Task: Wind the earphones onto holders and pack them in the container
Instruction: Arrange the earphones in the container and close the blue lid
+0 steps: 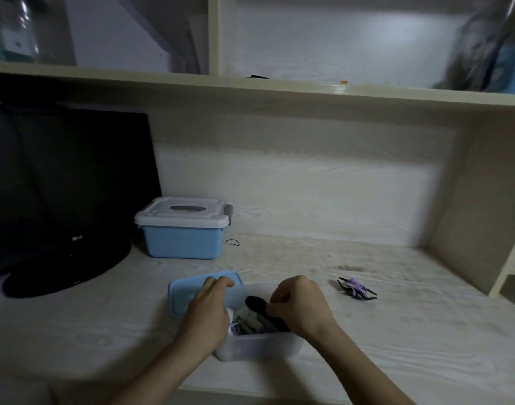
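A small translucent white container (259, 346) stands open near the desk's front edge, with white, green and purple wound items inside. My right hand (300, 305) is over its right side, fingers pinched on a black wound earphone bundle (257, 304) lying in the container. My left hand (209, 308) rests on the container's left rim, fingers curled over the edge. The container's blue lid (181, 293) lies flat just behind and to the left. A purple earphone on a black holder (357, 288) lies on the desk to the right.
A blue box with a white latched lid (183, 229) stands further back. A black monitor (66, 185) on a round base fills the left. A small black loop (232, 242) lies beside the blue box. Shelves run overhead, with a side panel at the right.
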{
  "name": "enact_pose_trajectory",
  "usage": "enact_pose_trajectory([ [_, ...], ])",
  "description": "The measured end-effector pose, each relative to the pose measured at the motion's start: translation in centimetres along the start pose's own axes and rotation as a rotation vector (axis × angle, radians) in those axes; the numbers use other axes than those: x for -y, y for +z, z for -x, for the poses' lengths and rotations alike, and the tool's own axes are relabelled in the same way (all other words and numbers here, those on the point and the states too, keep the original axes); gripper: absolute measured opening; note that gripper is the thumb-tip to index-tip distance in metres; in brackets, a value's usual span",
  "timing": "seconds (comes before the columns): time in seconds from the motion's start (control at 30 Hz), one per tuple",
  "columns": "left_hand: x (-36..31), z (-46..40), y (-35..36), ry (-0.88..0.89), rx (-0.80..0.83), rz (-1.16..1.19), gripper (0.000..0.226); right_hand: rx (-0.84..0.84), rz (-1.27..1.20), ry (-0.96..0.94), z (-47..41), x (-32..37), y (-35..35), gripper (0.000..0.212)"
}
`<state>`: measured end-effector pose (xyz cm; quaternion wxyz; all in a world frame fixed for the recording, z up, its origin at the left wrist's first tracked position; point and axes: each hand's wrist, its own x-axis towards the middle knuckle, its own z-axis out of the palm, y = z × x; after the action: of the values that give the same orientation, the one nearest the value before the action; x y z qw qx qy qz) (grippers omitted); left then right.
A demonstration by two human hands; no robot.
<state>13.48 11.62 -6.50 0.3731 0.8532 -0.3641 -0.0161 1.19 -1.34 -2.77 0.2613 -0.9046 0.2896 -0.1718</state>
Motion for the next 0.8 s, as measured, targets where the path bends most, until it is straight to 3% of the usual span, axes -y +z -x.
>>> enact_pose_trajectory([
  [0.03,0.0,0.0,0.1,-0.002,-0.003,-0.006,0.052,-0.011,-0.058,0.009,-0.1,0.1,0.1,0.045],
  [0.23,0.2,0.1,0.1,-0.002,-0.018,-0.027,0.051,-0.067,-0.150,0.037,0.0,2.0,2.4,0.021],
  [0.5,0.0,0.1,0.2,-0.008,-0.035,-0.053,0.042,0.025,0.000,0.167,-1.0,2.5,4.8,0.049],
  [0.6,-0.2,-0.1,0.1,-0.003,-0.025,-0.036,0.032,0.023,0.049,0.168,-1.4,2.2,4.9,0.046],
  [0.8,-0.6,-1.3,0.3,-0.047,0.007,-0.069,0.042,0.007,0.097,0.020,-1.2,1.5,4.6,0.040],
])
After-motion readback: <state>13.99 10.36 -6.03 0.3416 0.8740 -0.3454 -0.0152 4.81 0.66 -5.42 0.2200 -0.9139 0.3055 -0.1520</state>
